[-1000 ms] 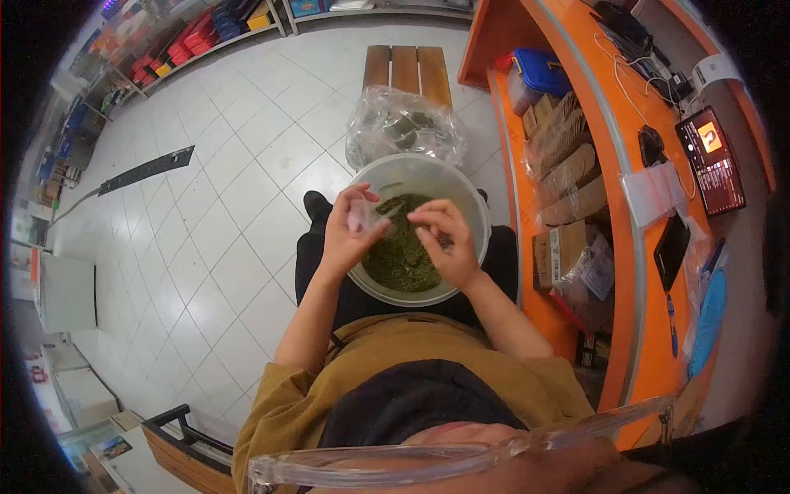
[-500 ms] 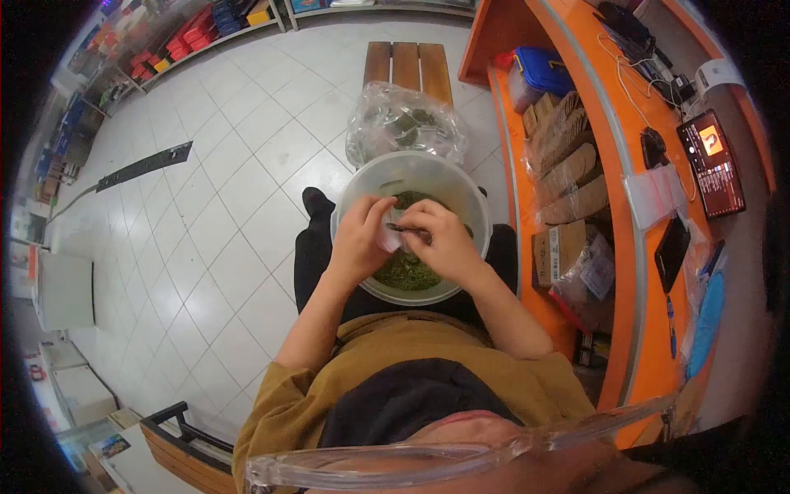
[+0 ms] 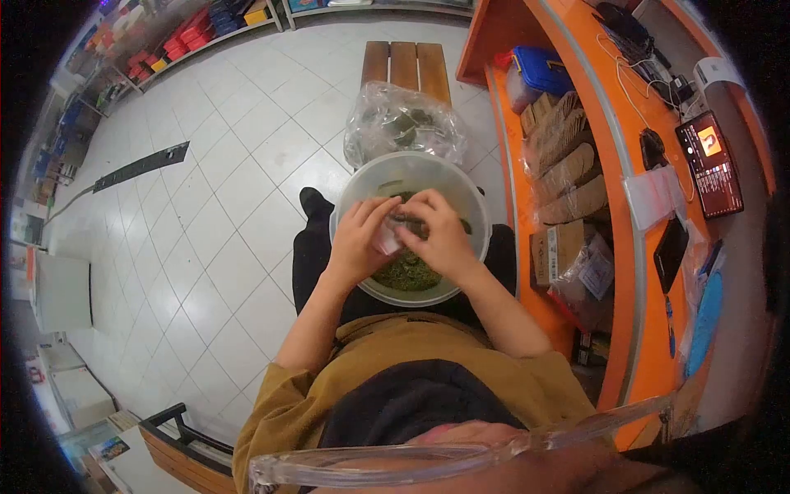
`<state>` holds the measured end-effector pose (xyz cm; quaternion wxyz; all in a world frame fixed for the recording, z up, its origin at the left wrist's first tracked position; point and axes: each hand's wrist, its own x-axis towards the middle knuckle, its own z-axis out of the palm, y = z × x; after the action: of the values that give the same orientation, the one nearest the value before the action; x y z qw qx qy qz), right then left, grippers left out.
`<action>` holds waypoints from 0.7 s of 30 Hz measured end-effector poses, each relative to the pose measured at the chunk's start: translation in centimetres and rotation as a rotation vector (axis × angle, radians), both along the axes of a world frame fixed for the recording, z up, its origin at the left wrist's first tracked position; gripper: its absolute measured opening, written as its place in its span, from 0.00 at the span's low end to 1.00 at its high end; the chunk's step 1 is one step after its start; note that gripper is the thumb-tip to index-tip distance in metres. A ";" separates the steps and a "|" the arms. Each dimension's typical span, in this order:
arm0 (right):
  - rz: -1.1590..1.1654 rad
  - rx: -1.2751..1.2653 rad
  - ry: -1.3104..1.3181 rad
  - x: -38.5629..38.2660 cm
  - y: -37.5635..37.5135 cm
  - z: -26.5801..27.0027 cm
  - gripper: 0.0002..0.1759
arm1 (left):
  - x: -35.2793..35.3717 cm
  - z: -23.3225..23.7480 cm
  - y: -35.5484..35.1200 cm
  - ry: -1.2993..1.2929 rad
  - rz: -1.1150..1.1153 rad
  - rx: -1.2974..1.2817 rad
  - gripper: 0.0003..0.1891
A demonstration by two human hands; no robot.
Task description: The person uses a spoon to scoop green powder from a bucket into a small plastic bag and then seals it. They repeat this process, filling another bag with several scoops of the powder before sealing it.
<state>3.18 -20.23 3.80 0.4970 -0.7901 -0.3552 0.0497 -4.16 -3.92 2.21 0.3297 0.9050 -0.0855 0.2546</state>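
A whitish translucent plastic tub (image 3: 344, 216) sits on my lap with loose, dark green, shredded plant-like material (image 3: 411, 270) in it. Over the tub, my left hand (image 3: 362, 239) is closed on a small clear plastic bag (image 3: 385, 239). My right hand (image 3: 439, 235) is beside the bag's upper end, its fingers curled around a small dark thing (image 3: 405, 217) whose shape is mostly hidden. The fingertips of both hands nearly meet there. Beyond the tub, a large clear plastic bag (image 3: 374, 132) with green contents rests on a slatted wooden bench (image 3: 403, 62).
To my right, an orange counter (image 3: 605, 107) holds a lit tablet (image 3: 709, 165), a phone (image 3: 671, 253) and small clear bags (image 3: 652, 196). Its lower shelf has a blue-lidded box (image 3: 543, 70) and cardboard boxes (image 3: 547, 255). A black floor strip (image 3: 141, 167) lies to the left.
My right hand has turned and moved its fingers up and in toward the bag's upper end. The dark slim thing, seen sideways before, is now mostly covered. My left hand keeps its hold.
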 end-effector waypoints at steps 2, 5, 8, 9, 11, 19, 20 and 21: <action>-0.053 0.110 0.066 0.8 0.4 -1.1 0.09 | 0.1 -1.0 0.4 -0.080 0.059 -0.052 0.38; -0.151 0.179 0.057 2.4 1.5 -3.6 0.17 | -0.2 -2.8 1.3 -0.006 0.120 -0.485 0.38; 0.094 -0.382 0.039 2.9 2.2 -4.7 0.18 | -0.4 -2.9 1.3 -0.071 0.071 -0.912 0.40; 0.171 -0.337 0.172 3.4 2.6 -6.7 0.16 | -0.5 -3.4 1.7 -0.064 0.062 -0.880 0.42; 0.267 -0.391 0.250 2.7 3.6 -7.6 0.14 | -0.6 -3.6 1.8 -0.093 0.046 -0.875 0.41; 0.806 -0.839 0.131 1.1 3.3 -8.9 0.13 | -0.7 -3.3 1.8 -0.107 0.037 -0.839 0.43; 0.796 -0.859 0.155 1.2 3.0 -7.3 0.13 | -0.7 -3.2 1.8 -0.099 0.035 -0.835 0.43; 0.730 -0.817 0.219 1.6 2.8 -6.3 0.14 | -0.7 -3.1 1.8 -0.091 0.033 -0.831 0.43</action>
<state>4.80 -17.45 -2.47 0.1348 -0.7346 -0.5039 0.4339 -4.87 -2.11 -0.84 0.6585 0.6842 0.0244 0.3125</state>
